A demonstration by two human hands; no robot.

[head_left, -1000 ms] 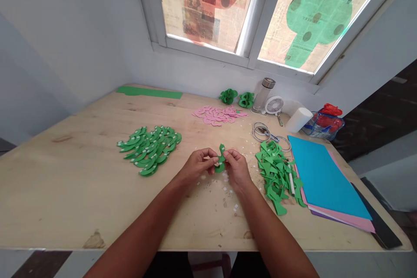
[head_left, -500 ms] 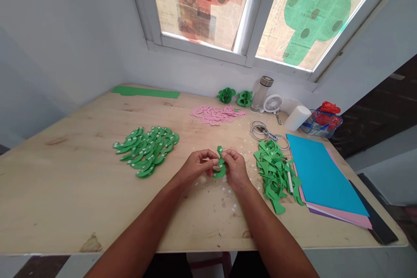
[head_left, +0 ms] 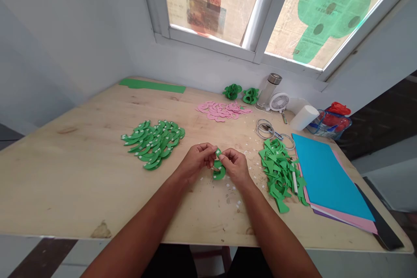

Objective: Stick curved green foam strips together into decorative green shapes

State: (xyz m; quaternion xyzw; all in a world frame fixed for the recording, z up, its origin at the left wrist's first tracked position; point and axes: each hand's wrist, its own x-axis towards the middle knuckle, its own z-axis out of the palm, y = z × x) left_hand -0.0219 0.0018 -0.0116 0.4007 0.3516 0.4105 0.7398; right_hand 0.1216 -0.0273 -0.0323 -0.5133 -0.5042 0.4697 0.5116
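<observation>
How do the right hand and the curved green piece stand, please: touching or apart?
Touching. The head view shows the thumb of the right hand lying on the curved green piece, just below its upper end.

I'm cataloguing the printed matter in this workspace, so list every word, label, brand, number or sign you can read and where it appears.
No text is legible.
Left window's newspaper: print too blurred to read.
Right window's newspaper: print too small and blurred to read.
Green paper piece between the hands: no lettering visible.
</observation>
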